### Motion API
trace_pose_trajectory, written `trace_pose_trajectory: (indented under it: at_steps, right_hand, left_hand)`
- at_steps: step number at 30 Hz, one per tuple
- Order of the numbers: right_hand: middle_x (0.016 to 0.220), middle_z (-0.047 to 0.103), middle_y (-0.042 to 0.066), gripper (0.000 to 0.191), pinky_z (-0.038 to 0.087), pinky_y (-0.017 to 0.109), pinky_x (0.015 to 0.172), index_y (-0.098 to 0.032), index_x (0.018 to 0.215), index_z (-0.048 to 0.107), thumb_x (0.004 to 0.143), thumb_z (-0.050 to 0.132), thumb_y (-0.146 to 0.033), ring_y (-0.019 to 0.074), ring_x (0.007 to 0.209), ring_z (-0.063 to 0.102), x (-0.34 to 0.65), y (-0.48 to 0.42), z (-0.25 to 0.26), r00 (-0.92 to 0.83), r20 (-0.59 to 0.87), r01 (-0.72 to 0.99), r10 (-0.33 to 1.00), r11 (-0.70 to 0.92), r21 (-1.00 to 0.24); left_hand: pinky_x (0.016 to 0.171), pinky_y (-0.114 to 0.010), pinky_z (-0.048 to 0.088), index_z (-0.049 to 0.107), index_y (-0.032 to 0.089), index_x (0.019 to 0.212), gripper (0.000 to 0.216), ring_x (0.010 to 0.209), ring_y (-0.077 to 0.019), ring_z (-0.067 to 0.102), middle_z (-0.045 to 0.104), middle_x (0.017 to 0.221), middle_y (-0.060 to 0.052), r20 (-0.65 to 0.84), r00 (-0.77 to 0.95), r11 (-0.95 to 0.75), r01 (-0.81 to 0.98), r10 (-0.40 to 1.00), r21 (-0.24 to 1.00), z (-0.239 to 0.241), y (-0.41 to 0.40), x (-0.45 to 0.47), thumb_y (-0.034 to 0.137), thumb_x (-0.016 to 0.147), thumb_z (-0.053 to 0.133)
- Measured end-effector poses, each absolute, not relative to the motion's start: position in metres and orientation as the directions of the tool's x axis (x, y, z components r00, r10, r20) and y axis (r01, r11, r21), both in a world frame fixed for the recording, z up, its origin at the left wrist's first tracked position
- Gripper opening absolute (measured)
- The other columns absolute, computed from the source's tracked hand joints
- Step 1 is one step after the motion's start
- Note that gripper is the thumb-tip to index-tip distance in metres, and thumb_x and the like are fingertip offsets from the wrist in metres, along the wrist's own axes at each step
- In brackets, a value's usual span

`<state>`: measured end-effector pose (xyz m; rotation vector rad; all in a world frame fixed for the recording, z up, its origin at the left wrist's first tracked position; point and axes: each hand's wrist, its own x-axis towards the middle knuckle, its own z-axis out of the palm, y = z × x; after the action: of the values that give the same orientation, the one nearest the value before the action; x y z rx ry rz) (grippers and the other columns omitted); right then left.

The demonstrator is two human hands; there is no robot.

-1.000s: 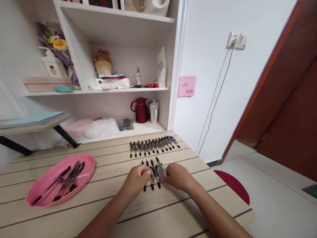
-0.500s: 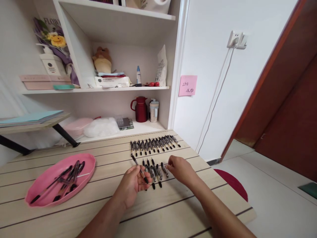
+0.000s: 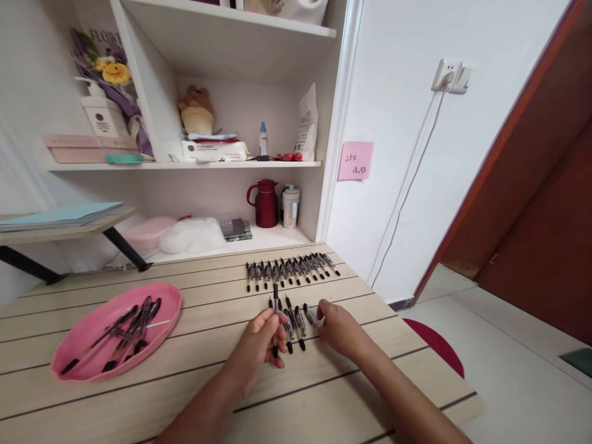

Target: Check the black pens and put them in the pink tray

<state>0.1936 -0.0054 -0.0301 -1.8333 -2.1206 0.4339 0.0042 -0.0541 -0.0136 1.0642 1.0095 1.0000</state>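
Note:
My left hand (image 3: 256,348) pinches a black pen (image 3: 276,314) and holds it upright-tilted just above the wooden table (image 3: 324,394). It hovers over the left end of a short near row of black pens (image 3: 293,317). My right hand (image 3: 337,327) rests at the right end of that row, its fingertips closed on the outermost pen (image 3: 309,314). Behind lies a longer, tidy row of several black pens (image 3: 291,271).
A pink oval tray (image 3: 99,354) with several loose pens sits at the left. Shelves behind hold a red jug (image 3: 266,203), a cup, a plastic bag and boxes. A folding shelf (image 3: 60,225) juts out at the left. The table's right edge drops to the floor by a red mat (image 3: 437,342).
My left hand lifted one pen off the near row, swung it from a slant to nearly in line with the row. My right hand slid slightly toward the row's right end.

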Motion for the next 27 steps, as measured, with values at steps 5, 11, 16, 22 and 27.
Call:
trace_pose_trajectory:
  at_steps: [5,11,16,22,27]
  right_hand:
    - [0.060,0.056,0.000,0.016,0.033,0.022,0.050,-0.016,0.083,0.057,0.068,0.052,-0.019,0.0110,0.053,0.049,0.195,0.001,-0.003,-0.148,0.097,0.499,0.984,0.159,-0.852]
    - [0.062,0.055,-0.001,0.025,0.030,0.020,0.042,-0.015,0.078,0.059,0.059,0.065,-0.031,0.0072,0.048,0.046,0.174,0.013,0.014,-0.115,0.151,-0.188,0.982,0.128,-0.974]
    - [0.057,0.054,-0.003,0.024,0.028,0.019,0.040,-0.015,0.074,0.060,0.058,0.067,-0.031,0.0062,0.046,0.045,0.168,0.015,0.011,-0.137,0.151,-0.262,0.979,0.111,-0.959]
    - [0.055,0.051,-0.005,0.021,0.027,0.019,0.039,-0.016,0.072,0.060,0.058,0.066,-0.030,0.0040,0.041,0.043,0.169,0.013,0.008,-0.236,0.119,-0.213,0.965,0.068,-0.975]
    - [0.057,0.053,-0.005,0.025,0.026,0.018,0.038,-0.016,0.076,0.060,0.058,0.067,-0.032,0.0041,0.041,0.043,0.169,0.011,0.007,-0.261,0.080,-0.147,0.962,0.042,-0.988]
  left_hand:
    - [0.037,-0.016,0.036,0.051,0.017,0.087,0.028,0.052,-0.0089,0.048,0.049,0.065,0.002,-0.147,0.254,0.151,0.004,0.956,0.989,-0.018,-0.054,0.008,0.042,0.075,0.047]
    - [0.033,-0.014,0.032,0.052,0.017,0.088,0.027,0.048,-0.0082,0.048,0.050,0.061,0.002,-0.094,0.266,0.078,0.069,0.959,0.995,-0.029,-0.052,0.009,0.040,0.076,0.044]
    - [0.032,-0.013,0.030,0.053,0.016,0.087,0.028,0.045,-0.0076,0.047,0.050,0.060,0.002,-0.097,0.283,0.066,0.117,0.954,0.991,-0.036,-0.050,0.007,0.040,0.076,0.043]
    - [0.031,-0.013,0.029,0.053,0.016,0.086,0.027,0.044,-0.0075,0.045,0.050,0.059,0.002,-0.118,0.284,0.072,0.169,0.952,0.983,-0.034,-0.051,0.008,0.038,0.077,0.042]
    - [0.031,-0.014,0.028,0.055,0.016,0.089,0.028,0.043,-0.0076,0.045,0.050,0.057,0.002,-0.130,0.256,0.083,0.189,0.958,0.979,-0.030,-0.051,0.008,0.038,0.075,0.043]
